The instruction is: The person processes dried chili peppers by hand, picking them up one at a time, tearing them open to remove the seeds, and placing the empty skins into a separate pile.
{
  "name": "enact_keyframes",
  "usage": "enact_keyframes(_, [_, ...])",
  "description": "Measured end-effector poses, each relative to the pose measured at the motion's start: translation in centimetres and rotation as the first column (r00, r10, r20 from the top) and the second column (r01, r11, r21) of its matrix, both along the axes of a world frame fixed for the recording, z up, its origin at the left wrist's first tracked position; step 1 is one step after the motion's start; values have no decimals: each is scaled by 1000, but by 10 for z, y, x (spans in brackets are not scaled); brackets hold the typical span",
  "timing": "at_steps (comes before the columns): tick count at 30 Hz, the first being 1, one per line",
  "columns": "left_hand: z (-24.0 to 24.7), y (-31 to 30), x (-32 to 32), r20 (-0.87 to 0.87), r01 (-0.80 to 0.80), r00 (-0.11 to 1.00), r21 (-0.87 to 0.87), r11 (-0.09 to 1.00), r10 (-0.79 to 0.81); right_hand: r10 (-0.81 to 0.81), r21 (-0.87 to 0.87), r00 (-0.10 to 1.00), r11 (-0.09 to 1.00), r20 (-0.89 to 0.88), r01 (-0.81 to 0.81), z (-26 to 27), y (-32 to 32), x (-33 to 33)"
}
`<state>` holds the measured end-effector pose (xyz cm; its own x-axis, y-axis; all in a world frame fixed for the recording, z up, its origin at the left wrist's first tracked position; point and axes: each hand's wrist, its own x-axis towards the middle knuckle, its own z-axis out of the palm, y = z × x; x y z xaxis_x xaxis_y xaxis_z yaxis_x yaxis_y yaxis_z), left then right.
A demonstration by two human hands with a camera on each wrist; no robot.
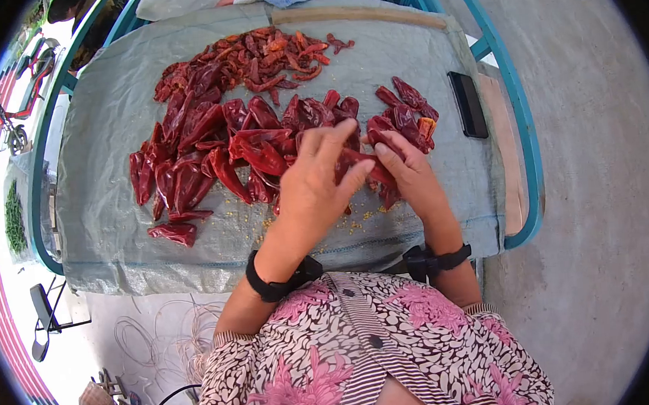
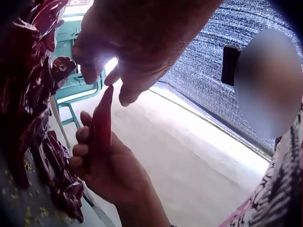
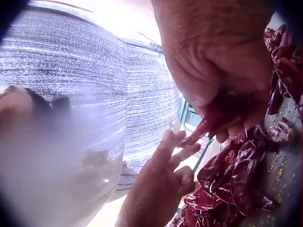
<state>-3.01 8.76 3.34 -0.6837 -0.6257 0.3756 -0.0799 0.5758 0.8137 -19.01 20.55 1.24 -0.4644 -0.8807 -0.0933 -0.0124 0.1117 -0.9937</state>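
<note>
Right hand (image 1: 413, 177) observed with fingers curled round a long, glossy, tapering red pepper (image 2: 102, 127); left hand (image 1: 312, 188), fingers parted and loosely extended, at its narrow tip.

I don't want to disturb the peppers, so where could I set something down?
Bare sheet shows at back right, between the small dried peppers and the wooden strip; on the left, outside the big peppers; and at front right, nearer you than the phone. The middle is crowded, with the left hand and right hand there.
</note>
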Motion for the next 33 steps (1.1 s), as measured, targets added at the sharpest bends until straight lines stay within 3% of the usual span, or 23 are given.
enact_keyframes(1, [-2, 0, -1, 58, 78, 995, 79, 994, -82, 14, 3, 1000, 1000, -12, -14, 1, -2, 2])
enact_keyframes(3, [-15, -2, -6, -77, 66, 994, -59, 996, -71, 40, 10, 998, 999, -38, -39, 4, -4, 3])
enact_keyframes(6, [-10, -4, 2, -66, 47, 997, 89, 995, -41, -4, 46, 1000, 999, -5, 4, -4, -2, -4])
enact_keyframes(9, [-6, -5, 2, -78, -53, 995, 181, 982, 68, 35, 98, 994, 995, -107, -25, -7, -1, -11])
enact_keyframes(10, [-6, -5, 3, -62, -49, 996, 208, 977, 63, 32, 105, 998, 994, -53, -26, -6, -2, -10])
enact_keyframes(12, [-7, -8, 3, -101, -129, 986, 69, 989, 136, 24, 121, 998, 992, 52, -30, -2, -5, -6])
enact_keyframes(17, [-1, -14, 8, -114, -327, 942, -88, 941, 317, 19, -16, 989, 1000, -146, -22, -9, -10, -6])
enact_keyframes(18, [-2, -16, 10, -81, -324, 945, -97, 941, 317, 22, -67, 978, 997, -205, -37, -10, -9, -7])
enact_keyframes(19, [-3, -15, 11, -20, -311, 950, -40, 950, 311, -19, -14, 964, 1000, -265, 16, -8, -7, -10])
enact_keyframes(21, [-3, -13, 14, 97, -293, 953, 78, 953, 286, -88, 84, 917, 988, -390, 130, 1, -1, -16])
enact_keyframes(24, [-12, -17, 17, 126, -268, 941, -293, 918, 315, 180, 440, 781, 889, -598, 132, 17, 4, -7])
enact_keyframes(27, [-12, -15, 13, 71, -246, 960, -250, 936, 271, 228, 285, 400, 954, -888, 90, -12, 6, 3])
enact_keyframes(33, [-14, -5, 9, 78, -123, 989, -80, 989, 129, 176, 280, 468, 946, -866, 162, -22, 1, 2])
